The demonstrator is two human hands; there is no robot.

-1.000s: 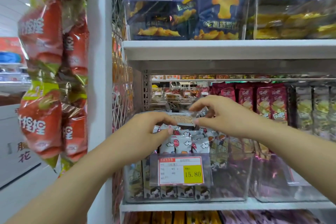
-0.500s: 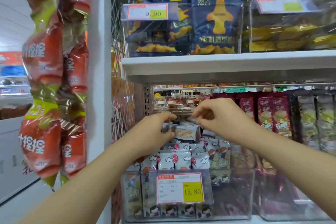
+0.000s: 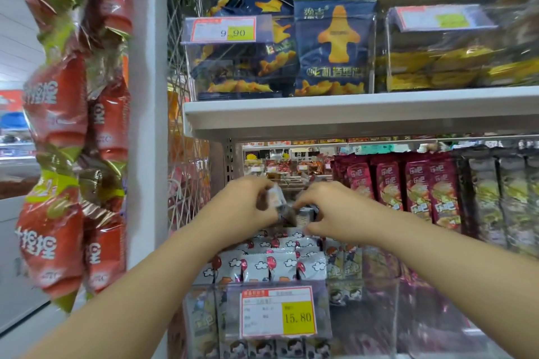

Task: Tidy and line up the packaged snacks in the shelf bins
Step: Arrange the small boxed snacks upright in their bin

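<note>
Left hand [image 3: 245, 208] and right hand [image 3: 335, 213] sit closer, fingers [image 3: 259, 184] still pinching the tilted snack packet [image 3: 275, 197].

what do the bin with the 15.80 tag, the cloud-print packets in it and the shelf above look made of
Bin: clear rigid plastic, probably acrylic; packets show through its glossy front.
Cloud-print packets: thin plastic film, white and slightly shiny, creased.
Shelf: looks like painted sheet metal, smooth off-white, with a folded front lip.
</note>
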